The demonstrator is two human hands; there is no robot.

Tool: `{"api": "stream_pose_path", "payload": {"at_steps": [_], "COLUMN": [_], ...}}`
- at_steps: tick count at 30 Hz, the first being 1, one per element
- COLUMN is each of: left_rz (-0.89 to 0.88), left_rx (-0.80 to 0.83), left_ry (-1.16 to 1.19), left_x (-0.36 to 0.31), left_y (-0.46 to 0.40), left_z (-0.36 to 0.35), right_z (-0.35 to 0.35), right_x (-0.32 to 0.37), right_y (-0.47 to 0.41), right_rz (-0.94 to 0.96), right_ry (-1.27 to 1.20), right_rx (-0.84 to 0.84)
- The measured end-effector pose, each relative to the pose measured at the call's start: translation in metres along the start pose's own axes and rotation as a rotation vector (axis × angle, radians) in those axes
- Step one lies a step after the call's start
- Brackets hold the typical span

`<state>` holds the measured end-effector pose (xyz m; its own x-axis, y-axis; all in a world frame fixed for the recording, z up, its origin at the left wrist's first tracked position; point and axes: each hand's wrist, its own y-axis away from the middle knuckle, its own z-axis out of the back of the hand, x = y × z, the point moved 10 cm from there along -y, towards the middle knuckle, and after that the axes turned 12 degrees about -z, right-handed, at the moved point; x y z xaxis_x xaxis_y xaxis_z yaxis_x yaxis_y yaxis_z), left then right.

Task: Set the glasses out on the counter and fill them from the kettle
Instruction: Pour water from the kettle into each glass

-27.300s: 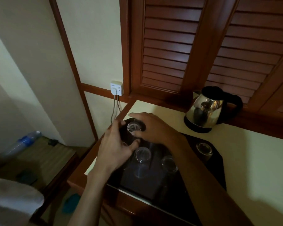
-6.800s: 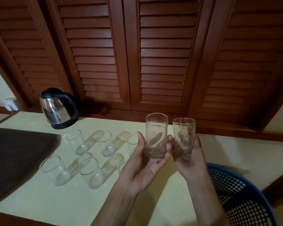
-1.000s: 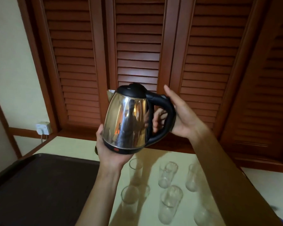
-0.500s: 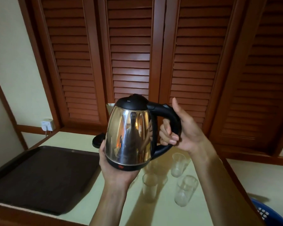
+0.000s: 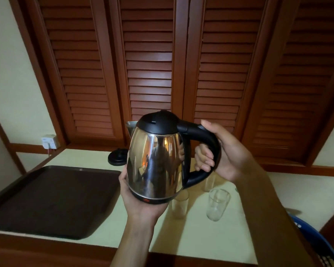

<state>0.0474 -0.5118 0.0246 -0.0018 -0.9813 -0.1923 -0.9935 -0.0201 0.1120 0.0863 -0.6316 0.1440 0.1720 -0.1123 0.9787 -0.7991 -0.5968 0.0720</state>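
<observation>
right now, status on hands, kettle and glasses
Right hand grips kettle handle, left hand cups its base. Kettle upright, off its base plate, above empty glasses. Nothing in the way.

You have one stainless-steel electric kettle [image 5: 155, 164] in view, with its one black power base [image 5: 117, 157] standing apart on the counter [image 5: 210, 239]. You can count three clear drinking glasses: one [image 5: 178, 207] under the kettle, one [image 5: 217, 205] to its right, and one [image 5: 209, 182] partly hidden behind the handle; more may be hidden. You also have one dark serving tray [image 5: 52, 199], one blue plastic basket [image 5: 324, 247], one wall socket [image 5: 49, 141], and two hands: left hand [image 5: 141, 203], right hand [image 5: 224, 157]
</observation>
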Motion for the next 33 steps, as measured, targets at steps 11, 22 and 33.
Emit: {"api": "stream_pose_path", "payload": {"at_steps": [11,22,33], "left_rz": [0.088,0.102,0.103], "left_rx": [-0.004,0.016,0.226], "left_ry": [-0.014,-0.019,-0.302], "left_x": [-0.019,-0.016,-0.025], "left_y": [-0.014,-0.031,-0.042], "left_z": [0.019,0.028,0.026], "right_z": [-0.005,0.011,0.023], "right_x": [-0.012,-0.027,-0.021], "right_y": [0.000,-0.013,-0.020], "right_rz": [0.133,0.059,0.045], "right_ry": [-0.039,-0.063,-0.074], "right_rx": [-0.487,-0.589,-0.527]}}
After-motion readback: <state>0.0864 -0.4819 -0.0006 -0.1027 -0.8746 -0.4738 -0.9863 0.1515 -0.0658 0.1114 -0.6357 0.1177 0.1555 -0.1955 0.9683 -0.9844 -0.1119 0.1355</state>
